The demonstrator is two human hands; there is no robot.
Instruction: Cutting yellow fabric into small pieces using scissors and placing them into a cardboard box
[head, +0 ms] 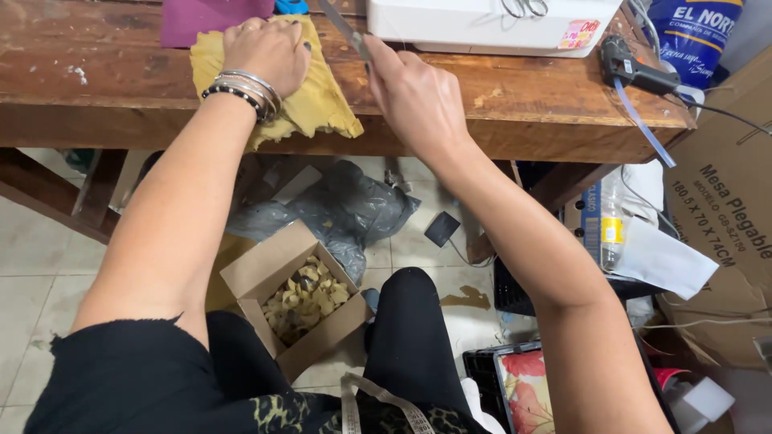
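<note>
Two hands are up on the old brown wooden table [104, 88]. Our left hand [265, 50], the one with the shiny bangles and bead bracelets [244, 90] on its wrist, lies flat on a soft piece of yellow cloth [318, 104] and presses it down. It is not holding anything; the fingers are curled a little over the cloth. Our right hand [414, 96] is closed around the handle of a long thin grey metal blade [342, 26]. We think it may be scissors, but we cannot be sure, because only one blade shows.

The yellow cloth sits near the front edge of the table, and one corner hangs over the edge. A purple cloth [205, 16] lies just behind it. A white sewing machine [482, 24] stands behind our right hand.

What could go wrong? The blade points up between our two hands, and its tip is near the left hand, so a slip could poke the fingers. If the left hand lets up, we think the yellow cloth could slide off the edge, because part of it already hangs down. It could land by the open brown cardboard box of small yellow cloth bits [301, 301] on the floor by our knees. A black glue gun [635, 68] rests close to the table's right end, and its cord hangs over the side, so a bump could pull it down.
</note>
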